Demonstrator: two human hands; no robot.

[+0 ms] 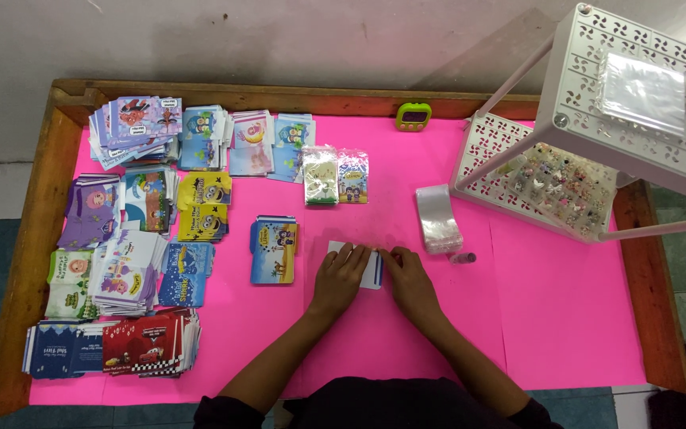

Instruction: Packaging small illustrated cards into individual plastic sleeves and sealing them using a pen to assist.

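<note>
A small white card [371,270] with a blue edge lies flat on the pink sheet [565,318], just left of the clear sleeve stack [438,218]. The left hand [339,278] presses it with fingers spread flat; the right hand [410,282] pinches its right edge.

Two hands [339,278], one white card [371,270], two filled clear packets [321,175], one green timer [413,116], one white rack [597,119], one stack of clear sleeves [438,218].

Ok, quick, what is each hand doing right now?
Left hand: flat, fingers spread, pressing down on the white card on the pink table cover.
Right hand: fingers on the card's right edge; whether it has a grip cannot be told.
</note>
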